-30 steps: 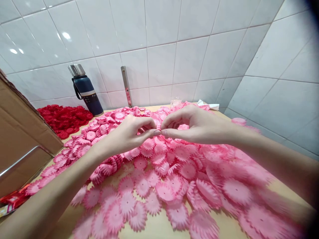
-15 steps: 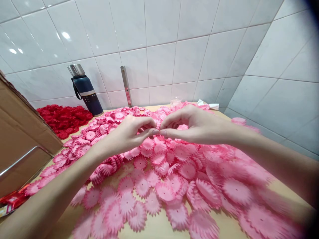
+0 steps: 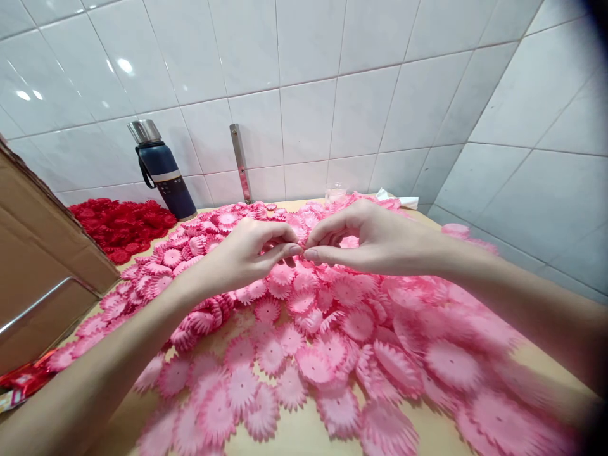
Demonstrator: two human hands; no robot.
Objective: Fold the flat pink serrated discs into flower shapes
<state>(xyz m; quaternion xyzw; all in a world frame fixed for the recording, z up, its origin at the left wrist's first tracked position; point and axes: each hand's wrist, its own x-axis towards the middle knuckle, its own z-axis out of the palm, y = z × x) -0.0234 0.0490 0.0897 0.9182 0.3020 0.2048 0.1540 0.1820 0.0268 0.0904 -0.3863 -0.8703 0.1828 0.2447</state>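
Observation:
Above a wide spread of pink flower-shaped pieces [image 3: 332, 354], my left hand [image 3: 259, 250] and my right hand [image 3: 358, 237] meet fingertip to fingertip near the middle of the view. Each hand is closed in a pinch, thumb against fingers. Whatever lies between the fingertips is too small to make out against the pink behind. The pieces are round with fringed edges, many with a small dark hole at the centre, and lie loose and overlapping on a pale yellow table [image 3: 285, 440].
Red pieces [image 3: 121, 225] are heaped at the back left beside a dark blue bottle [image 3: 168, 180]. A cardboard box [image 3: 42, 266] stands at the left, with red wrappers [image 3: 28, 380] below it. Along the tiled wall are a clear cup [image 3: 335, 192], white paper [image 3: 403, 201] and a metal strip [image 3: 240, 163].

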